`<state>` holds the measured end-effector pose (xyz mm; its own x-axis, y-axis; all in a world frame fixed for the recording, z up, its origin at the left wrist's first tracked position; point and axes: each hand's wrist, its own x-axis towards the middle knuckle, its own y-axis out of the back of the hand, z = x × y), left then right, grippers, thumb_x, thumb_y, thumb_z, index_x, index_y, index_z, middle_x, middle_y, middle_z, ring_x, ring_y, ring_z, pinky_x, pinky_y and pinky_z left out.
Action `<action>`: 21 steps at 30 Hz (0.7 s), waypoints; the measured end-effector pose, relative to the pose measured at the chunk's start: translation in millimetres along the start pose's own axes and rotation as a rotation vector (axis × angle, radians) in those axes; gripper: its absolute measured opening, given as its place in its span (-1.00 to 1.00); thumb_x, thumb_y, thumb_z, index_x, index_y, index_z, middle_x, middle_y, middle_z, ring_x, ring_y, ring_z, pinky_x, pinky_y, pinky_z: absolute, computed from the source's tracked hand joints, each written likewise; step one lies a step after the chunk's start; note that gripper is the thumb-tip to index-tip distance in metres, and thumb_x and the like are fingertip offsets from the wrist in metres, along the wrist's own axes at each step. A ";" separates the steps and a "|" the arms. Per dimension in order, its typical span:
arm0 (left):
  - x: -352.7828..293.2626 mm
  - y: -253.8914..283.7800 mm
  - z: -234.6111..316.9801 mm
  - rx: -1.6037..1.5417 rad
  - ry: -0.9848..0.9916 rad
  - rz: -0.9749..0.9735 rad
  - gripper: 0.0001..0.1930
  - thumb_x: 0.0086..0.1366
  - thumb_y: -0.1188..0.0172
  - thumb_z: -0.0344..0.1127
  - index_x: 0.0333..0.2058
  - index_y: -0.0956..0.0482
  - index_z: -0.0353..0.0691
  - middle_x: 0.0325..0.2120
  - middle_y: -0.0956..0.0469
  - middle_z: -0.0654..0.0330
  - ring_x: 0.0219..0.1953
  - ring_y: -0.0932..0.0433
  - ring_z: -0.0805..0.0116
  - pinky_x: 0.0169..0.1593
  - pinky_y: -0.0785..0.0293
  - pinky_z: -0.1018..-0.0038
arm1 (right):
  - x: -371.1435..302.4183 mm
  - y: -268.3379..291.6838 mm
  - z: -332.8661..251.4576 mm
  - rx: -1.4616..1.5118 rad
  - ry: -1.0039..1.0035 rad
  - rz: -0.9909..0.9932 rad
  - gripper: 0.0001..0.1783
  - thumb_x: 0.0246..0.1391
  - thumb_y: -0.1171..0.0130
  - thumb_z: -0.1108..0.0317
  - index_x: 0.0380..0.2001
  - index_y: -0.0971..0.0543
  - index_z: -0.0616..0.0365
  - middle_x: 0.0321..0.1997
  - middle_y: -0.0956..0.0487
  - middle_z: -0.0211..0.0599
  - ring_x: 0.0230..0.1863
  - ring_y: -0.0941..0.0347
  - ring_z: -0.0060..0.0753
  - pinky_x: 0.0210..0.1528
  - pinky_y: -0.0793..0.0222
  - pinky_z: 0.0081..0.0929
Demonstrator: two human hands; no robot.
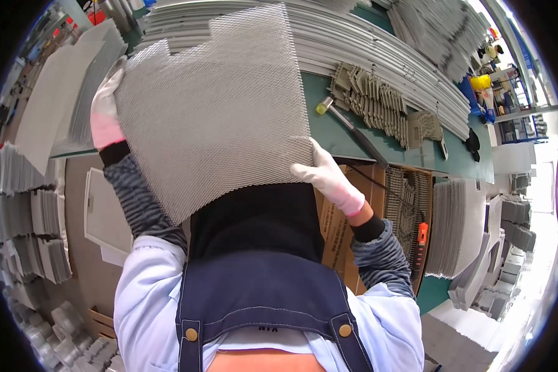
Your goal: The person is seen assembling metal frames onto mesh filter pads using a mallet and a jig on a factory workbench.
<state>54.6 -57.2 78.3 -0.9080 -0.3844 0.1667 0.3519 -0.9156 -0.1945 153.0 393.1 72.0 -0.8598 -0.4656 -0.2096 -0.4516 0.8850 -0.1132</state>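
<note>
A silver expanded-metal mesh sheet with a stepped notch in its far edge is held up in front of my body. My left hand, in a white and pink glove, grips its left edge near the far corner. At the near right corner my right hand, gloved alike, pinches the sheet with the thumb on top; its other fingers are partly hidden underneath. A hammer with a yellowish face lies on the green table, to the right of the sheet.
Long metal profiles lie across the back of the table. Beige plastic brackets stand in a row before them. A cardboard box of parts sits near my right arm, by an orange-handled tool. Stacked panels stand further right.
</note>
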 end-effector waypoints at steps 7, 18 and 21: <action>11.5 -12.8 27.7 1.035 -0.794 -0.145 -0.65 0.34 0.00 -0.34 0.05 -0.51 -0.33 -0.02 -0.54 0.00 0.03 -0.51 0.32 0.13 -0.35 0.54 | -0.7 29.5 -1.4 -0.096 0.115 0.104 -0.64 0.13 -0.09 0.55 0.03 -0.43 0.33 -0.11 -0.57 -0.32 -0.09 -0.47 -0.53 0.00 -0.38 -0.53; -125.6 -71.5 54.9 0.093 0.131 -0.410 -0.73 0.25 -0.14 -0.36 -0.09 -0.50 -0.31 -0.28 -0.49 0.31 -0.17 -0.42 0.58 -0.01 -0.29 0.62 | -108.4 25.6 25.2 0.005 -0.439 0.020 -0.68 -0.03 -0.22 0.47 -0.14 -0.57 0.30 -0.18 -0.62 -0.34 -0.27 -0.54 -0.50 -0.20 -0.47 -0.54; -137.6 -79.6 61.7 0.238 -0.021 -0.406 -0.69 0.23 -0.17 -0.32 -0.09 -0.49 -0.34 -0.28 -0.50 0.29 -0.19 -0.43 0.58 -0.04 -0.32 0.64 | -28.5 42.7 -34.4 0.151 -0.028 0.132 -0.70 0.02 -0.21 0.43 -0.14 -0.55 0.31 -0.22 -0.61 -0.37 -0.28 -0.51 -0.57 -0.23 -0.45 -0.58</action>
<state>165.6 61.3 130.4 -0.9790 0.0102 0.2036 0.0141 -0.9930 0.1174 150.0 444.3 106.5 -0.9011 -0.3477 -0.2592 -0.2932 0.9288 -0.2266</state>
